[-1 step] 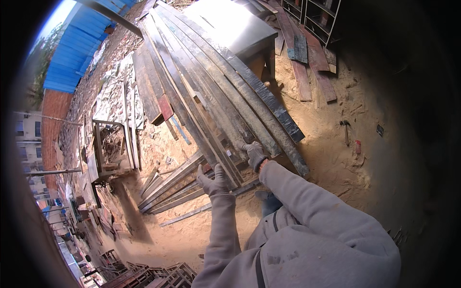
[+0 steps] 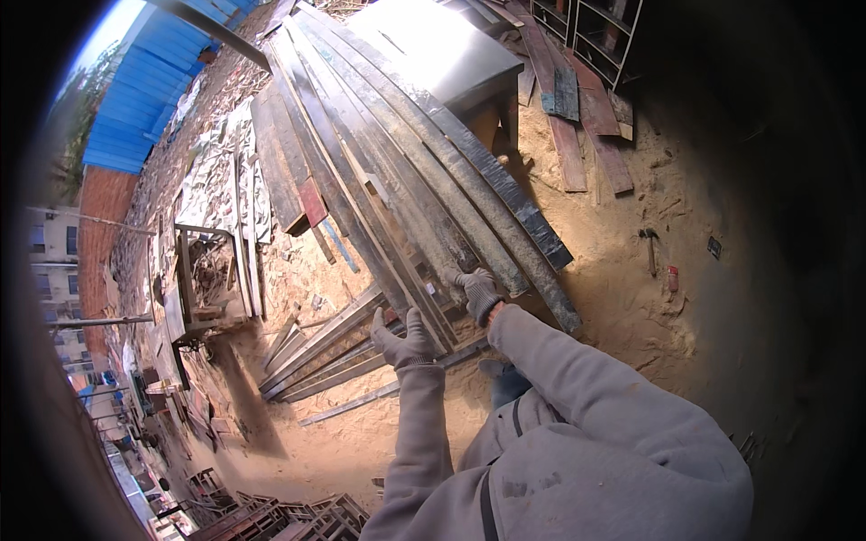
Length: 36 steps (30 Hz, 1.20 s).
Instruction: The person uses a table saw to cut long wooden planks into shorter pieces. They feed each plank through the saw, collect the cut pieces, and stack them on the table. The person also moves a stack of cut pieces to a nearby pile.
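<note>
Long weathered wooden planks (image 2: 397, 162) lie side by side and run away from me to the upper left. My left hand (image 2: 403, 344), in a grey knit glove, is at the near ends of the narrower boards (image 2: 383, 270). Its thumb and fingers are spread apart with no firm grip visible. Farther right, my gloved right hand (image 2: 481, 294) has its fingers curled over the near end of a dusty plank (image 2: 442, 243). That hand's palm side is hidden. Just right of it, a sawdust-covered plank (image 2: 532, 279) reaches nearer to me.
Shorter timbers (image 2: 334, 347) lie fanned out on the sandy ground left of my hands. A bright-topped table (image 2: 492, 81) stands beyond the planks. A hammer (image 2: 649, 252) lies on the ground at right, near reddish boards (image 2: 568, 153). Wooden frames (image 2: 289, 518) are heaped at bottom left.
</note>
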Available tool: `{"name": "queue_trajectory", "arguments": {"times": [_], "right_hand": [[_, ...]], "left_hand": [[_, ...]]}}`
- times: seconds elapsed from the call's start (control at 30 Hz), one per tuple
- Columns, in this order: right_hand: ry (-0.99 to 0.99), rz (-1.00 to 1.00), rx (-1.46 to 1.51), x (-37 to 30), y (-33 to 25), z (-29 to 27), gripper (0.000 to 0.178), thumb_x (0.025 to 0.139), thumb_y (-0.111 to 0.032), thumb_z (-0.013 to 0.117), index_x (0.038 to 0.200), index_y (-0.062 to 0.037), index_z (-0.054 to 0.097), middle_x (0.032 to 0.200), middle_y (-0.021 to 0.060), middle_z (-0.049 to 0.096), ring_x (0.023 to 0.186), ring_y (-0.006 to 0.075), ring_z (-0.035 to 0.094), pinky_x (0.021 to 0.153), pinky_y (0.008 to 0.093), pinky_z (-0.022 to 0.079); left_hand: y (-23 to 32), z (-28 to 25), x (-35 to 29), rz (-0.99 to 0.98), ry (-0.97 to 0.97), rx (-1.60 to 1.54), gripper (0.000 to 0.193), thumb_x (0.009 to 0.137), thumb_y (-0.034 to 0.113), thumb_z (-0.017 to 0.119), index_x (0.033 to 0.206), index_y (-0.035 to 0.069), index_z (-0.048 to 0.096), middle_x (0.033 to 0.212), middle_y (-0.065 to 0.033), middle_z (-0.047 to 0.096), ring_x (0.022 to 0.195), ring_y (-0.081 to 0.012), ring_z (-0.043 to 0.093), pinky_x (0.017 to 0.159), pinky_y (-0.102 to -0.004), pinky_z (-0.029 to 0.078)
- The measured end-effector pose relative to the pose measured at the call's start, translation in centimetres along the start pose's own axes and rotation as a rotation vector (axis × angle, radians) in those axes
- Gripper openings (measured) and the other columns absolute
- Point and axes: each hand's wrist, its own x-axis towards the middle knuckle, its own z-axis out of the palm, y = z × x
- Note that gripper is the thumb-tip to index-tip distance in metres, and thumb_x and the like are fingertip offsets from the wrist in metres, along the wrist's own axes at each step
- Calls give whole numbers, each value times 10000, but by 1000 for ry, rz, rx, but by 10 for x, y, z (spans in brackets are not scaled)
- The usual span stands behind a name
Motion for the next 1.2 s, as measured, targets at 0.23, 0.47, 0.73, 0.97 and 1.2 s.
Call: {"name": "queue_trajectory", "arguments": {"times": [0.23, 0.47, 0.73, 0.97, 1.2], "right_hand": [[-144, 76, 195, -51, 18, -39, 288, 814, -135, 903, 976, 55, 761, 964, 121, 762, 802, 185, 732, 713, 310, 613], [-137, 99, -353, -88, 22, -74, 729, 792, -335, 930, 1303, 77, 613, 1226, 205, 700, 1045, 264, 704, 839, 352, 586], [-396, -40, -1133, -103, -36, -65, 958, 957, -820, 427, 1294, 52, 633, 1304, 331, 653, 1266, 482, 603, 1020, 495, 496], [306, -654, -1198, -76, -49, -136, 675, 900, -524, 750, 1299, -1, 598, 1240, 252, 672, 1112, 426, 658, 952, 498, 522], [365, -169, -1169, -62, -48, -184, 895, 776, -536, 856, 1410, 1, 524, 1338, 236, 641, 1215, 400, 639, 1022, 484, 510]], "left_hand": [[54, 26, -15, -122, -278, -374, 969, 813, 286, 930, 1554, -18, 385, 1448, -222, 546, 1349, -308, 562, 1139, -404, 448], [27, 58, -11, -598, -524, -295, 1002, 784, 304, 958, 1524, -78, 401, 1426, -251, 579, 1276, -330, 620, 1057, -416, 513], [11, 64, 10, -799, -748, -849, 344, 756, 122, 863, 1034, -19, 716, 857, -76, 710, 743, -229, 684, 648, -367, 550], [22, 56, 16, -749, -606, -604, 362, 703, 176, 870, 967, -31, 736, 803, -86, 709, 660, -218, 652, 605, -354, 510], [23, 59, 14, -819, -653, -587, 381, 709, 189, 873, 1003, -10, 734, 847, -84, 714, 720, -224, 659, 656, -385, 523]]}}
